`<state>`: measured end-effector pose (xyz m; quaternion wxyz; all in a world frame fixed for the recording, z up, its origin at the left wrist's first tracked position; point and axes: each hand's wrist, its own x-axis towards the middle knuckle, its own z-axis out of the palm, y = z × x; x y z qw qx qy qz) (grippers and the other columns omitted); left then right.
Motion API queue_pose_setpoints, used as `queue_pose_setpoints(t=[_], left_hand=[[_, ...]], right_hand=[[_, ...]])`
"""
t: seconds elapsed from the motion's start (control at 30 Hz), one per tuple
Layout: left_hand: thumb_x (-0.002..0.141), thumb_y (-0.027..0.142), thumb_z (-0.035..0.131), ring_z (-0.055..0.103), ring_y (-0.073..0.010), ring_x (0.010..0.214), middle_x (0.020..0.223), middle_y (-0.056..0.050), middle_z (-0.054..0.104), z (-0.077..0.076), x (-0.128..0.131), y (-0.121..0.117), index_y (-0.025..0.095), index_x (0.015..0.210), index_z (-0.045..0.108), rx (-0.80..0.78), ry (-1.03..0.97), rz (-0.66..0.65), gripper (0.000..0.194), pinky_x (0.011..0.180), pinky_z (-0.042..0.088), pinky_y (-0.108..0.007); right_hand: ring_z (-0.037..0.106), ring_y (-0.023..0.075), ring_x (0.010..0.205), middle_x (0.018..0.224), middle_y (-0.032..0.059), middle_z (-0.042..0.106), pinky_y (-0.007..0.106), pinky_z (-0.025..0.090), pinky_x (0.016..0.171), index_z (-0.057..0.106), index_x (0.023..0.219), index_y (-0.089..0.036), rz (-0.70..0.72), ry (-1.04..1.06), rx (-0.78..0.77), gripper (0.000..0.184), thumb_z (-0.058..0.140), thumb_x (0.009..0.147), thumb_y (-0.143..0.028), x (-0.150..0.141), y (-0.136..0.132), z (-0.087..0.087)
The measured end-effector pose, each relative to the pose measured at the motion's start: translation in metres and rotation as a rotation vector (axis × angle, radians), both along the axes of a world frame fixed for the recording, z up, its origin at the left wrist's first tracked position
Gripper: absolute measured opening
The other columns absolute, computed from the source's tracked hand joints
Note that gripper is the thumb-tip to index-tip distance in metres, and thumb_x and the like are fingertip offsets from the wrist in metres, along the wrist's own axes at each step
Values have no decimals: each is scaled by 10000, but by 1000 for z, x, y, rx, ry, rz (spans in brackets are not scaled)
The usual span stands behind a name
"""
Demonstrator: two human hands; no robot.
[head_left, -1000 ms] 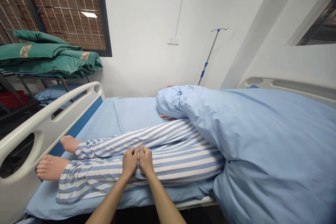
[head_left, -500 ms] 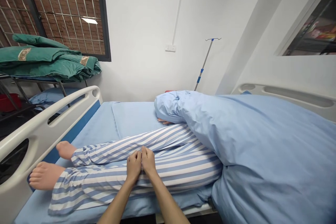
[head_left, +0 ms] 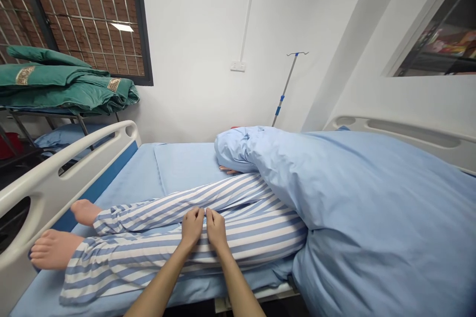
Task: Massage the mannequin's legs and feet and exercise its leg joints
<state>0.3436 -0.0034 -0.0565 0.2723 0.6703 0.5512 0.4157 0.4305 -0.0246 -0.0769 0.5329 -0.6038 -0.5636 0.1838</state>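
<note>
My left hand is closed over the near leg of the blue-and-white striped trousers. Beside it, a narrow gap away, my right hand is also closed. The undersides of both hands are hidden, so I cannot tell whether cloth is gripped or whether they only rest on the leg. The trousers are worn by a figure lying on the bed, person or manikin I cannot tell. Two bare feet show at the left. A light blue quilt covers the upper body, with fingers peeking out below its edge.
A cream bed end panel stands at the left, another at the far right. Folded green bedding lies on a metal-framed rack by the barred window. An IV pole leans behind the bed near a wall socket.
My two hands have moved slightly apart, staying over the same part of the leg. The whole view has shifted a little, so the room appears farther left.
</note>
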Motion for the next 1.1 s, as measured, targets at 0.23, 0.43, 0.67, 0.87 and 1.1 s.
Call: queue_pose_setpoints(t=[0.23,0.43,0.67,0.87,1.1], left_hand=[[823,345,313,469,-128,573,580,-17,551,-6,24,-3,183,581,482,-31,-174,-11,337,581,315,-243],[847,359,286,504,-140,617,634,-32,589,-20,17,-5,184,610,508,-27,-99,-75,369,614,321,-249],[854,388,285,420,-119,561,529,12,473,-14,23,-11,189,528,403,-18,16,-80,400,579,253,-242],[835,371,319,406,-117,558,516,17,454,-15,24,-11,187,512,389,-30,17,-77,377,588,248,-246],[804,362,334,371,-98,501,460,35,387,8,64,-7,190,473,351,-168,-223,-108,374,538,272,-233]], right_hand=[[474,134,575,605,20,567,229,335,552,531,627,-164,32,190,29,348,361,859,-359,6,-1,-2],[441,123,541,562,8,531,226,307,523,489,577,-170,50,149,-20,362,339,856,-345,7,2,5],[352,100,499,480,-30,402,229,234,496,384,516,-180,-1,-59,-13,426,330,872,-407,48,-6,26],[352,103,490,483,-24,414,248,235,510,420,541,-184,-59,-172,0,430,305,887,-412,60,-17,8],[377,109,514,519,-15,451,231,272,513,448,573,-177,-71,3,60,407,315,881,-407,63,-18,7]])
